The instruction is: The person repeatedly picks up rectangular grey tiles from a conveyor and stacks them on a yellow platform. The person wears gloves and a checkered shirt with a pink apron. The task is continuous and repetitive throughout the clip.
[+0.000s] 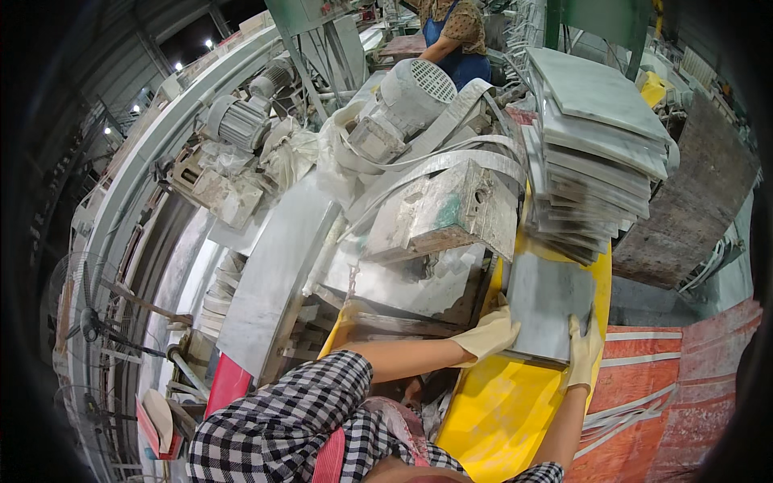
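1. A grey slab (pixel 551 306) lies flat over the yellow-covered worktop (pixel 499 410), between its left and right edges and just on the near side of a tall stack.
2. The left hand (pixel 493 330), in a cream glove, is at the slab's near left corner. It is partly curled, with hold of that side.
3. The right hand (pixel 584 350), gloved alike, has hold of the slab's right side toward the near corner, its thumb and fingers slightly parted around the edge. The fingers' undersides are hidden, so how far either hand closes beneath the slab is hard to say.
4. The stack of slabs (pixel 600 117) stands toward the worktop's far end, its pieces unevenly piled, with corners jutting out.
5. Beyond the worktop's left edge sits a worn metal housing (pixel 451 211) with a green patch; farther off is a dusty motor (pixel 415 92) with a round grille.
6. Farther left, a long grey panel (pixel 278 258) slopes beside machinery, and a fan (pixel 88 322) stands near the view's left rim.
7. Past the worktop's right edge are red boards (pixel 636 378) with pale straps, and a large brown board (pixel 684 193).
8. A co-worker (pixel 459 40) in a blue apron is at the top.
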Demonstrator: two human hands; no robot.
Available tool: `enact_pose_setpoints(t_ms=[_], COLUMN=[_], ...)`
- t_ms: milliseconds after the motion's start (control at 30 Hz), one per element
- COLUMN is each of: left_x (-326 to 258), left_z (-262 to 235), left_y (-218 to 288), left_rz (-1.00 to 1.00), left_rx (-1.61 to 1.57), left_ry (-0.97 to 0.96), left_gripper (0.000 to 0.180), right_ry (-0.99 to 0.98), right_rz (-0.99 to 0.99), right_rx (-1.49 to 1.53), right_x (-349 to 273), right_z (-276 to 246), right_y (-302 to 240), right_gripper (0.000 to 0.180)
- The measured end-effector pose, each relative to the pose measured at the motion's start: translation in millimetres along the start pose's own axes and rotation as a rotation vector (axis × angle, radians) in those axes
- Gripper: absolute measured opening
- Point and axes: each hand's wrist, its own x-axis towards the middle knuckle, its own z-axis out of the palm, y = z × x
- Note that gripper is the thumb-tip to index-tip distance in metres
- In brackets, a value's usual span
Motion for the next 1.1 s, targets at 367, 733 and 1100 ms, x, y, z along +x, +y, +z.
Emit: enact_pose_setpoints(t_ms=[367, 733, 1100], left_x=[-21.6, -217.2, -428.8], left_z=[-56.3, -175.7, -235.0], left_y=[1.9, -119.8, -383.0], left_rz=[0.044, 0.026, -0.364], left_rx=[-0.038, -0.424, -0.215], left_ry=[-0.028, 0.185, 1.148], left_gripper=[0.064, 0.035, 0.040], right_ry=[-0.004, 0.365, 0.140], right_rz=[0.018, -0.448, -0.672], right_rx=[0.015, -0.443, -0.670], right_x=[1.6, -48.3, -91.2], right_z=[-0.3, 9.3, 104.7], right_y=[-12.8, -71.3, -103.7], right_gripper=[0.065, 0.048, 0.053])
